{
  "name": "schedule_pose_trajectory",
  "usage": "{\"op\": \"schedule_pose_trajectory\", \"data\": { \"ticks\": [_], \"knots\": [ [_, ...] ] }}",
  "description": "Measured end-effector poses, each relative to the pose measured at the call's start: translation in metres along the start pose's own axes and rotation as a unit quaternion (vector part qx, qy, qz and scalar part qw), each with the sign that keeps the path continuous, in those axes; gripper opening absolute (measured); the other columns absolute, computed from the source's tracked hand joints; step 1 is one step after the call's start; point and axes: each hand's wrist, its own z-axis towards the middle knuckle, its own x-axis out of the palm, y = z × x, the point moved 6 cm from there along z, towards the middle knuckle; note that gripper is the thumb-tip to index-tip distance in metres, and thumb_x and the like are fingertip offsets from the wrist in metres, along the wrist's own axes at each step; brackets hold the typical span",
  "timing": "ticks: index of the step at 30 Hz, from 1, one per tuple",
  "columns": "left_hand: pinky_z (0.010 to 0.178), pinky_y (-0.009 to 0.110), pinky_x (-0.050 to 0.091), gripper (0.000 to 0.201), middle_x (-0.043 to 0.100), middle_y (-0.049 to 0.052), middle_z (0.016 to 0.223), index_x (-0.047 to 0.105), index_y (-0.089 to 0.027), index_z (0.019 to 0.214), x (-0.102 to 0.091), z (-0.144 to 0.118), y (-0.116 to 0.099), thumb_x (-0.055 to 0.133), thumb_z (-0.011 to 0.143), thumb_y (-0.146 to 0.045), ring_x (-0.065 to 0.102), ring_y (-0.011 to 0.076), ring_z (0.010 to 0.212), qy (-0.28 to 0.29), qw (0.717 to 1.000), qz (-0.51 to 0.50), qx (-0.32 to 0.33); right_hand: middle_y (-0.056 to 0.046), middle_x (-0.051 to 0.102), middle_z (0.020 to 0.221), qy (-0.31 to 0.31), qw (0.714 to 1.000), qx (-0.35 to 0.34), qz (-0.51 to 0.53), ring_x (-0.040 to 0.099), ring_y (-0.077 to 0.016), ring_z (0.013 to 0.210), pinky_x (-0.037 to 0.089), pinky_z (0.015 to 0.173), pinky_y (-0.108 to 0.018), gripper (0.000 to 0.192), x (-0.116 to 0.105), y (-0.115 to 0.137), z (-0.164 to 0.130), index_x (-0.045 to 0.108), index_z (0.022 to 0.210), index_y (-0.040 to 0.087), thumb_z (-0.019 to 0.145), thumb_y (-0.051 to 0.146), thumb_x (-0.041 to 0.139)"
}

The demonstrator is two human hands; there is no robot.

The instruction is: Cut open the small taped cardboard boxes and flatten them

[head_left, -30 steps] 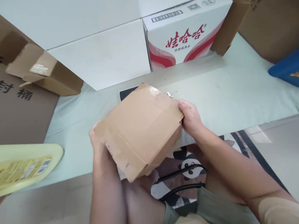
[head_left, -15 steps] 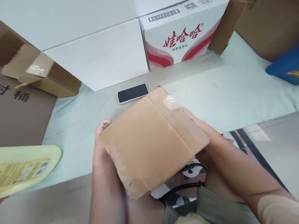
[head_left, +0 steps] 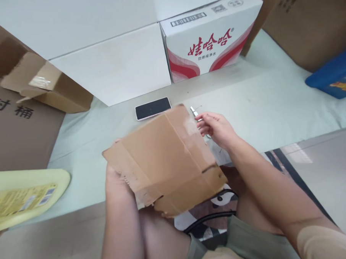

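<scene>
A flattened piece of brown cardboard (head_left: 163, 152) with torn edges and strips of clear tape is tilted above my lap. My left hand (head_left: 116, 174) grips its left edge, with most of the fingers hidden behind the board. My right hand (head_left: 214, 127) is off the cardboard, close to its upper right edge, fingers loosely curled and slightly apart. Just beyond those fingertips lies a small silver metal tool (head_left: 194, 111) on the cloth. My right hand covers part of it, so its kind cannot be made out.
A smartphone (head_left: 153, 108) lies behind the cardboard on the pale green cloth (head_left: 272, 95). White boxes (head_left: 113, 62) and a red-and-white water carton (head_left: 211, 47) line the back. A yellow bottle (head_left: 26, 195) is at left, a blue container (head_left: 335, 79) at right, cardboard boxes (head_left: 24, 127) beyond.
My right hand has come out from behind the cardboard to its upper right side. The cardboard has tilted and shifted left, showing a lower flap and the metal tool.
</scene>
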Motion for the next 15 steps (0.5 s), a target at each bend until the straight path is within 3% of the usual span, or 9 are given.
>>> {"op": "schedule_pose_trajectory", "data": {
  "ticks": [3,5,8,11,15],
  "knots": [
    [0.063,0.037,0.057,0.035,0.074,0.002,0.071,0.067,-0.024,0.081,-0.011,0.001,-0.007,0.075,0.071,-0.057,0.072,0.0276,0.078,-0.083,0.995,-0.049,0.03,-0.009,0.079,0.093,0.012,0.997,0.044,0.055,0.071,-0.0166,0.069,0.055,0.058,-0.027,0.038,-0.012,-0.004,0.005,0.073,0.092,0.02,0.075,0.054,0.076],
    [0.067,0.037,0.058,0.032,0.074,0.001,0.071,0.067,-0.025,0.083,-0.016,0.003,-0.015,0.072,0.071,-0.054,0.073,0.0284,0.088,-0.106,0.99,-0.056,0.073,-0.008,0.079,0.1,0.02,0.997,0.045,0.066,0.072,-0.017,0.072,0.057,0.06,-0.029,0.037,-0.017,-0.004,0.006,0.073,0.098,0.021,0.075,0.05,0.076],
    [0.075,0.036,0.059,0.031,0.076,0.0,0.077,0.067,-0.025,0.086,-0.018,0.007,-0.019,0.073,0.068,-0.05,0.071,0.0282,0.104,-0.112,0.987,-0.062,0.098,-0.004,0.078,0.093,0.042,0.996,0.048,0.07,0.072,-0.0173,0.069,0.06,0.065,-0.032,0.048,-0.012,-0.008,0.003,0.069,0.107,0.023,0.068,0.047,0.083],
    [0.084,0.036,0.058,0.031,0.078,0.001,0.087,0.066,-0.024,0.085,-0.012,0.004,-0.02,0.074,0.068,-0.049,0.066,0.0289,0.12,-0.113,0.985,-0.073,0.105,-0.008,0.079,0.097,0.062,0.995,0.041,0.065,0.075,-0.0236,0.084,0.062,0.081,-0.041,0.056,0.002,-0.013,0.003,0.068,0.106,0.021,0.062,0.048,0.088],
    [0.103,0.039,0.052,0.05,0.076,0.006,0.114,0.069,-0.023,0.098,0.005,-0.01,-0.028,0.065,0.075,-0.068,0.055,0.0296,0.136,-0.07,0.981,-0.095,0.152,-0.01,0.079,0.104,-0.031,0.998,-0.005,0.049,0.074,-0.0297,0.1,0.058,0.097,-0.049,0.057,0.003,-0.013,0.006,0.067,0.105,0.02,0.06,0.049,0.088]
  ]
}}
